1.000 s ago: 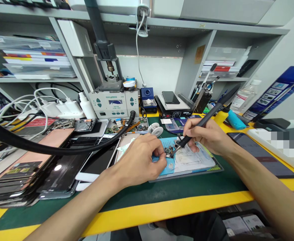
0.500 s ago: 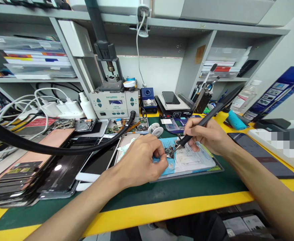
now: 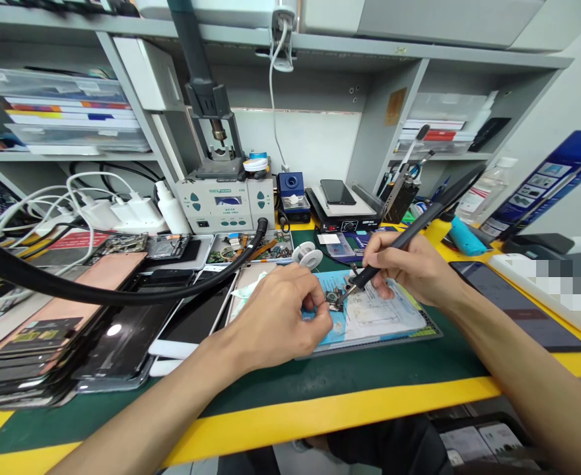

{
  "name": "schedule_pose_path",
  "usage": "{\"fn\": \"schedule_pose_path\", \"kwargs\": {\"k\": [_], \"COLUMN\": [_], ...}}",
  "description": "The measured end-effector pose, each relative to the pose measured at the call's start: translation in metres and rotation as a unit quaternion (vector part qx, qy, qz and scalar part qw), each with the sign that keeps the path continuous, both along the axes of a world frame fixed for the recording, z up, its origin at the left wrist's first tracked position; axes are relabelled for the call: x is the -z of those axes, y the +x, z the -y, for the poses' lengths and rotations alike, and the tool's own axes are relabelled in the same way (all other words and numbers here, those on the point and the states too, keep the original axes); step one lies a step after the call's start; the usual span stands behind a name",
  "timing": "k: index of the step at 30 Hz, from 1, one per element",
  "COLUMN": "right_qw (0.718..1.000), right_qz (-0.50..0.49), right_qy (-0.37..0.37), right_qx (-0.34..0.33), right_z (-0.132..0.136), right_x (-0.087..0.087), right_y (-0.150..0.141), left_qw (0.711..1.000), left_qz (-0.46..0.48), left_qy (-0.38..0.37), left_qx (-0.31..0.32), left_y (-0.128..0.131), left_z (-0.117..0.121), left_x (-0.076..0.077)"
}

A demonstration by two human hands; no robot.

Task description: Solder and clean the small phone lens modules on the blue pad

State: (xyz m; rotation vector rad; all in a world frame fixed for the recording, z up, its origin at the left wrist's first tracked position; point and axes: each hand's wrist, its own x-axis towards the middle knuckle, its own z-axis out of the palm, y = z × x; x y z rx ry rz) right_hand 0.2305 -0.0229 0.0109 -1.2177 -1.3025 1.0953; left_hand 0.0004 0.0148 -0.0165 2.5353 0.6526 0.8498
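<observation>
My right hand (image 3: 404, 264) is closed around the black handle of a soldering iron (image 3: 397, 241), held slanted with its metal tip pointing down to the left. The tip is at the right edge of a small circuit board (image 3: 333, 299), too small to tell whether it touches. My left hand (image 3: 288, 310) is closed in a pinch at the board's left side; what its fingertips hold is hidden from me. Under the board lies a flat pad (image 3: 384, 321) with blue and white printed paper. A solder wire spool (image 3: 307, 256) stands just behind my left hand.
A thick black hose (image 3: 122, 295) arches across the left side above stacked phone parts (image 3: 47, 297). A grey soldering station (image 3: 226, 208) and a parts tray (image 3: 275, 251) stand at the back. On the right lie a dark tablet-like panel (image 3: 513, 303) and bottles (image 3: 483, 191).
Almost nothing differs. Both hands and the soldering iron keep their places, with only a very slight shift of the iron's tip at the board.
</observation>
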Motion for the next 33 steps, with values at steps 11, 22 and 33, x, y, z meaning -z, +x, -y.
{"fn": "schedule_pose_path", "kwargs": {"k": [11,22,33], "right_qw": [1.000,1.000,0.996], "right_qz": [0.010,0.008,0.064], "right_qy": [0.005,0.006,0.057], "right_qx": [-0.003,0.002,-0.022], "right_z": [0.0002,0.0007,0.0046], "right_x": [0.0008,-0.0001,0.0028], "right_y": [0.0012,-0.0002,0.0040], "left_qw": [1.000,1.000,1.000], "left_qz": [-0.008,-0.012,-0.012], "left_qy": [-0.004,0.002,0.007], "left_qx": [-0.002,-0.002,0.002], "left_y": [-0.0005,0.0001,-0.0004], "left_z": [-0.0002,0.0001,0.0013], "left_x": [-0.0003,-0.0007,-0.0021]}}
